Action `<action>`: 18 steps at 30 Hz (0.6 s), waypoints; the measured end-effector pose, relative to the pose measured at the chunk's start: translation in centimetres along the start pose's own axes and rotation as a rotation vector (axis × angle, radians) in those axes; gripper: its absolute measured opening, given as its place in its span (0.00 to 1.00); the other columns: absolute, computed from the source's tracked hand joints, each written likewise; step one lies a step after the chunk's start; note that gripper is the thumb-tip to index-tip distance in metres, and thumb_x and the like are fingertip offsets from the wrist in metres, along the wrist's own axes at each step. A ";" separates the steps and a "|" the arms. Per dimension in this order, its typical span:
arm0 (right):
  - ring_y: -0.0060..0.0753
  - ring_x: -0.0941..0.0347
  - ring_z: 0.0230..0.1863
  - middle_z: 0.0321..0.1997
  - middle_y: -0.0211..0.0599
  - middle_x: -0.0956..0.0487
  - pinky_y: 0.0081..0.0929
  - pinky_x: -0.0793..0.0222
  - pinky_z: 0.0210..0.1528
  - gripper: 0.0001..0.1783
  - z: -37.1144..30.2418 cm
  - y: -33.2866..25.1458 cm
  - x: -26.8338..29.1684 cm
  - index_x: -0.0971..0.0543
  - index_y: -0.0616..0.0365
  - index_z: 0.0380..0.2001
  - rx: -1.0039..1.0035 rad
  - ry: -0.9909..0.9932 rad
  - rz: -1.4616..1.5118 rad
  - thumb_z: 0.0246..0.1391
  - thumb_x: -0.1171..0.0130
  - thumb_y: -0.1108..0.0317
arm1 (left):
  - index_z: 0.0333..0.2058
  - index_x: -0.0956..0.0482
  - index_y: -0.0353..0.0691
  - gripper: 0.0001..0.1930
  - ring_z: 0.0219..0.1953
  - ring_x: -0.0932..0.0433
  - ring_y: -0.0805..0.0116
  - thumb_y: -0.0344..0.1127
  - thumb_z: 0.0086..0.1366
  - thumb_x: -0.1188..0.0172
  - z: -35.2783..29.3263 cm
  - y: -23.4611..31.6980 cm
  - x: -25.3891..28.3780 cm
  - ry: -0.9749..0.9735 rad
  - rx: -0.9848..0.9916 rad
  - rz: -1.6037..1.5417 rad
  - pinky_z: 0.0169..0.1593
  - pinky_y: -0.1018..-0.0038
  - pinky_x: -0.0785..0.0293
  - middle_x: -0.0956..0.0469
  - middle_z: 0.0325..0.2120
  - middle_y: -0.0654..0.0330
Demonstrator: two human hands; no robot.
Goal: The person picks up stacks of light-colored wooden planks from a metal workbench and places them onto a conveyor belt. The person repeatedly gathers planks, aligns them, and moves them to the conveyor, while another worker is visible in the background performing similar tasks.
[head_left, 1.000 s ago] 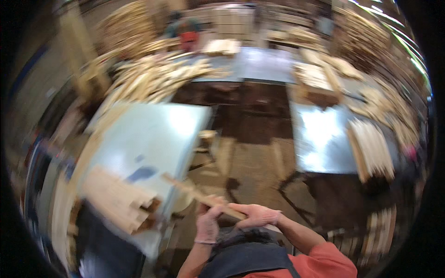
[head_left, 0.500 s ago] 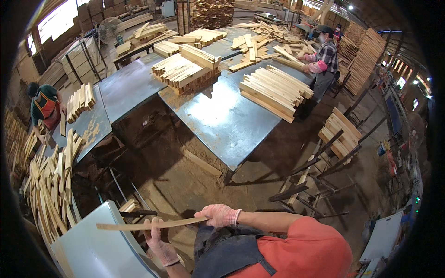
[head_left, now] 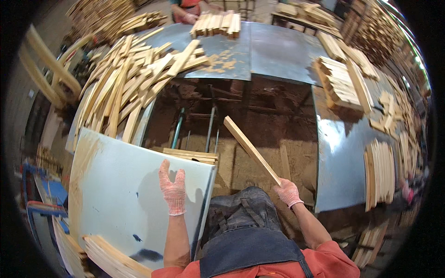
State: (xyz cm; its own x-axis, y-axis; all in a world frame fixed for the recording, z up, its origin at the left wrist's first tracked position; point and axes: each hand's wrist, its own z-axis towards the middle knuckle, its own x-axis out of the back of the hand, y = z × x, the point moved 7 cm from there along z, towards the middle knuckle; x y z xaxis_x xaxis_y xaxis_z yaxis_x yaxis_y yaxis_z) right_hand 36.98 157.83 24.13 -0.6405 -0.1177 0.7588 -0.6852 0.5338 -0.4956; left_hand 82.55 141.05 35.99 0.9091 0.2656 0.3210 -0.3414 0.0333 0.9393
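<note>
A long, narrow wooden strip (head_left: 251,149) slants up and to the left from my right hand (head_left: 288,192), whose gloved fingers are wrapped round its near end. The strip's far end hangs over the floor gap between the tables. My left hand (head_left: 172,189), in a matching pink-and-white knitted glove, hovers over a pale blue-grey table (head_left: 116,185). Its fingers are apart and nothing is in them. Several strips (head_left: 117,259) lie stacked at the table's near left corner. Beyond its far edge a few more strips (head_left: 197,155) lie just below table height.
A loose heap of wooden strips (head_left: 134,83) covers the table at the far left. A co-worker's hands (head_left: 189,18) are by a row of blocks (head_left: 217,24) at the back. To the right, a metal-topped table (head_left: 336,180) bears stacked strips (head_left: 380,171). Blue metal framing (head_left: 44,194) stands at left.
My view has swung left. My left hand has let go of the strip and is now open over the pale table. The strip, held only in my right hand, now points away from me.
</note>
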 end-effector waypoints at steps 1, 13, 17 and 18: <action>0.52 0.14 0.46 0.41 0.51 0.12 0.44 0.21 0.50 0.26 2.5 -0.5 -0.8 0.16 0.49 0.60 0.039 -0.044 -0.002 0.60 0.36 0.53 | 0.72 0.33 0.32 0.37 0.74 0.32 0.43 0.32 0.66 0.31 0.1 -0.9 1.2 0.044 -0.012 0.107 0.79 0.52 0.42 0.30 0.71 0.43; 0.61 0.18 0.55 0.50 0.55 0.14 0.53 0.24 0.59 0.22 30.3 -22.3 -20.6 0.15 0.51 0.55 0.309 -0.557 -0.224 0.62 0.42 0.54 | 0.73 0.35 0.29 0.49 0.75 0.39 0.31 0.49 0.58 0.28 6.5 -1.2 1.7 0.172 0.098 0.928 0.80 0.42 0.48 0.34 0.72 0.38; 0.61 0.20 0.60 0.58 0.56 0.16 0.51 0.24 0.62 0.25 35.9 -27.4 -30.6 0.18 0.55 0.58 0.352 -0.681 -0.368 0.65 0.43 0.53 | 0.72 0.35 0.28 0.48 0.75 0.39 0.29 0.53 0.60 0.31 8.5 -2.0 1.8 0.152 0.202 1.018 0.79 0.40 0.49 0.35 0.72 0.35; 0.62 0.22 0.62 0.61 0.56 0.18 0.51 0.25 0.64 0.27 36.7 -28.7 -32.3 0.20 0.56 0.61 0.389 -0.719 -0.384 0.67 0.44 0.52 | 0.72 0.35 0.28 0.48 0.75 0.39 0.28 0.54 0.62 0.32 8.9 -2.3 1.6 0.139 0.226 1.027 0.79 0.40 0.49 0.35 0.72 0.35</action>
State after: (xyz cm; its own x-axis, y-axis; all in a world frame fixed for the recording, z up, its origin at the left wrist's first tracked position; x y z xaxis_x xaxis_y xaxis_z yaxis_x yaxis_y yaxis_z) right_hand 64.59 115.57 -1.73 -0.3158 -0.7945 0.5187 -0.8817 0.0438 -0.4697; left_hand 86.95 132.78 35.39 0.1698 0.1724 0.9703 -0.8649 -0.4459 0.2306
